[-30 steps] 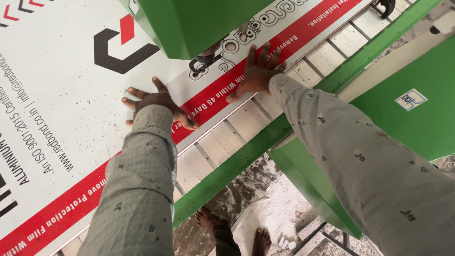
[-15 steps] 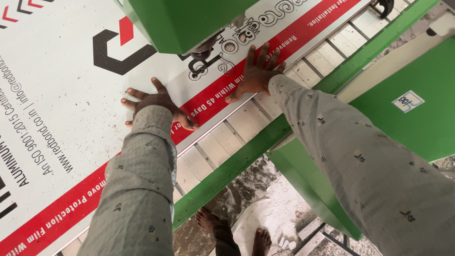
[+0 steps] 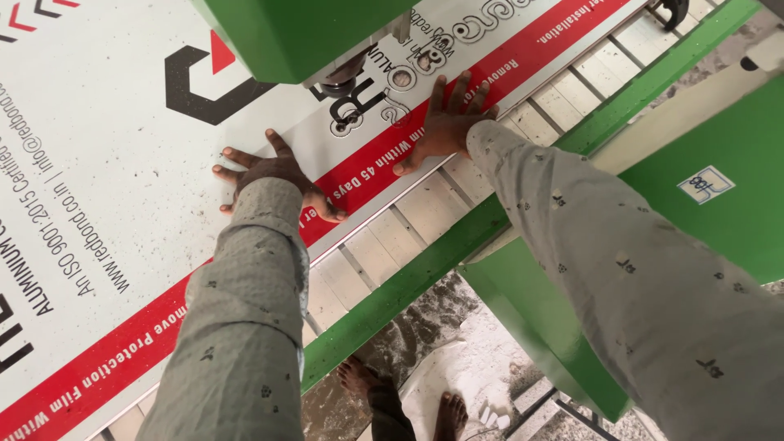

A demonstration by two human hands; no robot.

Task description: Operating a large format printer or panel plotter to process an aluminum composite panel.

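Here, a white sheet [image 3: 122,204] with a red band along its edge fills the left and upper part of the frame, lying on a slatted bed [image 3: 425,216] edged by a green frame [image 3: 408,282], with a green machine head [image 3: 302,33] hanging over the sheet at top centre. The left hand [image 3: 269,175], fingers spread, presses flat on the sheet left of centre, and the right hand [image 3: 445,126], also spread and gripping nothing, presses on the red band just below the head; two bare feet [image 3: 400,396] stand on the dusty floor at bottom centre.
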